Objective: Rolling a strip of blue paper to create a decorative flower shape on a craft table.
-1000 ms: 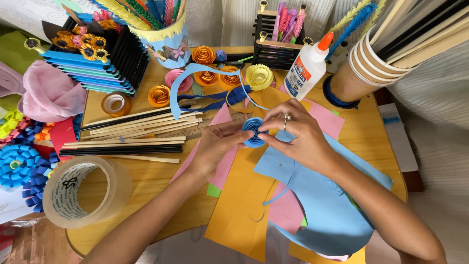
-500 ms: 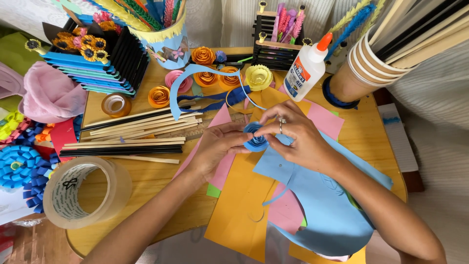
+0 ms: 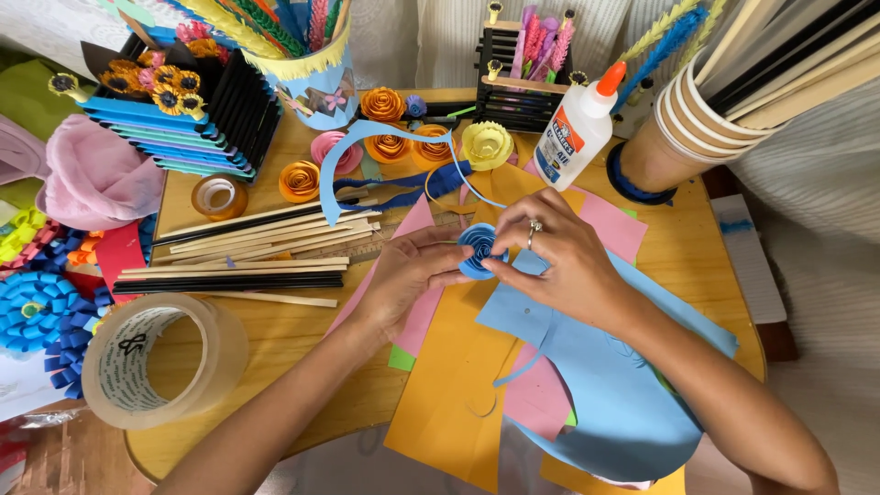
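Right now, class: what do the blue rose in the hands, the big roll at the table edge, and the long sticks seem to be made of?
Blue rose: matte paper, a coiled cut strip. Big roll: clear glossy plastic tape, probably on a card core, see-through with shine. Long sticks: most look like pale bare wood or bamboo; a few are dark, material unclear.

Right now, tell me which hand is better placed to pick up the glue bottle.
Right. The right hand sits just below the white glue bottle, with only paper between. The left hand lies farther off, across the blue paper rose that both hands pinch.
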